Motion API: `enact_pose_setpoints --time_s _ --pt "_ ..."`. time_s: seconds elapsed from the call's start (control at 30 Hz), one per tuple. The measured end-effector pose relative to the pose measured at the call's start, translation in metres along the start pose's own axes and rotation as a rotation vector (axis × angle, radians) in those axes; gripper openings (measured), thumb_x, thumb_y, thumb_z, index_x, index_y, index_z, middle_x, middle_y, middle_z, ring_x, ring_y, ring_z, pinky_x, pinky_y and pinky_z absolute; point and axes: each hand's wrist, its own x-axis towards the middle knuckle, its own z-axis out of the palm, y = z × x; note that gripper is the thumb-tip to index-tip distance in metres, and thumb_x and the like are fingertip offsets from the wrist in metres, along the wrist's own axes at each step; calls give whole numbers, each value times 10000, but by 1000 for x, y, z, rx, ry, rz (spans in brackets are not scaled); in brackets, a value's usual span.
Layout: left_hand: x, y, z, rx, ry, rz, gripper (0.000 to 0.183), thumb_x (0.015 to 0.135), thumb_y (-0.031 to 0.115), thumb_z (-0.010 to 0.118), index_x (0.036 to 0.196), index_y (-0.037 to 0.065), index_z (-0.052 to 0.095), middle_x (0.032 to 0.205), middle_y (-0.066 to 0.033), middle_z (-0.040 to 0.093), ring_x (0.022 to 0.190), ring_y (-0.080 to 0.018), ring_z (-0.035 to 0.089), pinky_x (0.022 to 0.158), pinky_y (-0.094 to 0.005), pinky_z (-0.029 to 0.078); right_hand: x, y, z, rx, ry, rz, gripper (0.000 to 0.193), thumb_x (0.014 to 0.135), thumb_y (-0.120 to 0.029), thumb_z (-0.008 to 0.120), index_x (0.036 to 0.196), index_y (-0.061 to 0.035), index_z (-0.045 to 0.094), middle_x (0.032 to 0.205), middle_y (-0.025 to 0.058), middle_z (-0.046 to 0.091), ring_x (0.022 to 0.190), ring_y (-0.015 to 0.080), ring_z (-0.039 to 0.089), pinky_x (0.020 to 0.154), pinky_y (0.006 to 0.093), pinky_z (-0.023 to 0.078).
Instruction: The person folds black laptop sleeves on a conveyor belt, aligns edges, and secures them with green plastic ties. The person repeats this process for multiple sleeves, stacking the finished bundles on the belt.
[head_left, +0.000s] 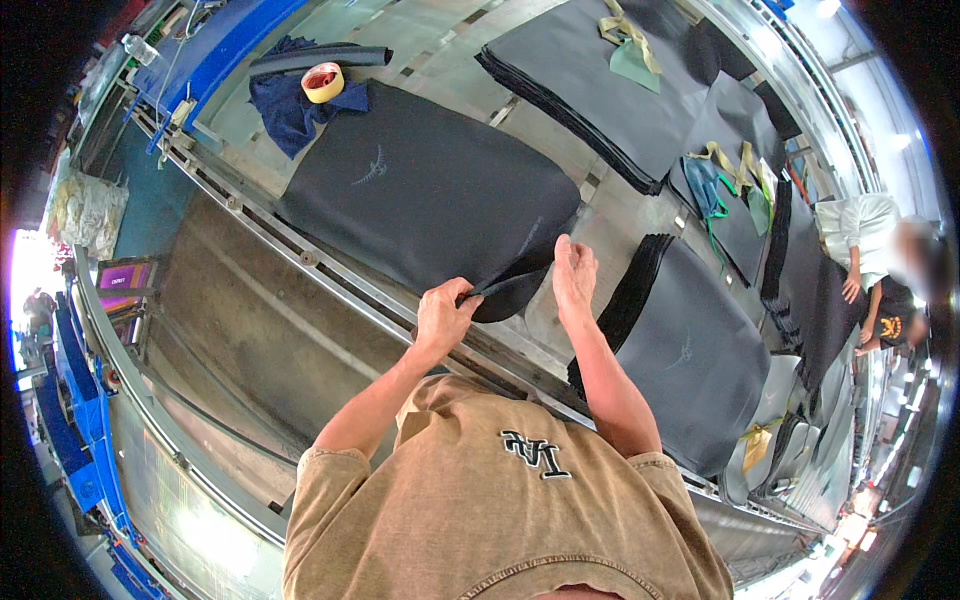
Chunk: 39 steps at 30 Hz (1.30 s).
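A dark grey cut fabric panel (430, 170) with a pale printed mark lies flat in front of me, rounded at its near right side. My left hand (446, 318) pinches the panel's near edge, which lifts there and shows a dark fold beneath. At the panel's right corner, my right hand (574, 278) has its fingers straight and close together, beside the edge; whether it touches the fabric I cannot tell. To the right, a stack of similar grey panels (690, 350) lies with its black layered edges fanned out.
Past the panel's far left sit a tape roll (322, 83) and a dark blue cloth (285, 105). A larger stack of grey sheets (600, 80) lies at the far right. A metal rail (350, 283) runs along the table's near edge. Other people stand at the far right.
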Motion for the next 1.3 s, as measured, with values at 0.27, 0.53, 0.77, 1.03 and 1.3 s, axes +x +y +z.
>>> enact_pose_setpoints --time_s 0.27,0.53,0.77,1.03,1.3 --pt "-14 7 8 185 -16 315 183 742 79 677 908 58 603 892 -116 608 810 -343 597 686 -411 491 3 -15 -4 -263 -135 -149 485 796 -429 608 740 51 566 741 157 603 618 241 565 594 414 534" --pt "-49 35 -10 -327 652 -224 463 812 151 640 1195 31 408 1167 -115 453 1102 -234 432 895 -369 389 -29 -79 -37 455 -270 -182 227 824 -107 624 638 -96 496 620 -25 476 562 71 468 500 230 390" --pt "18 -7 -59 -1422 498 -828 607 878 594 464 1197 79 423 995 -66 505 901 -233 514 818 -444 435 1 -34 -31 419 -398 139 156 849 -135 607 713 -65 578 692 5 580 573 93 533 469 259 449" --pt "57 -129 -60 -1116 609 -841 635 819 1 611 1352 33 267 1334 -150 435 1166 -354 457 970 -561 352 -3 24 19 -267 -118 -219 168 712 -140 639 713 20 587 771 222 578 739 375 563 687 424 460" --pt "62 -79 -64 -1019 642 -814 290 876 -51 490 1154 30 510 1174 -108 532 1001 -278 555 834 -491 490 -6 29 24 -175 33 -209 133 737 -108 655 815 -14 604 992 193 534 1020 352 472 890 428 380"
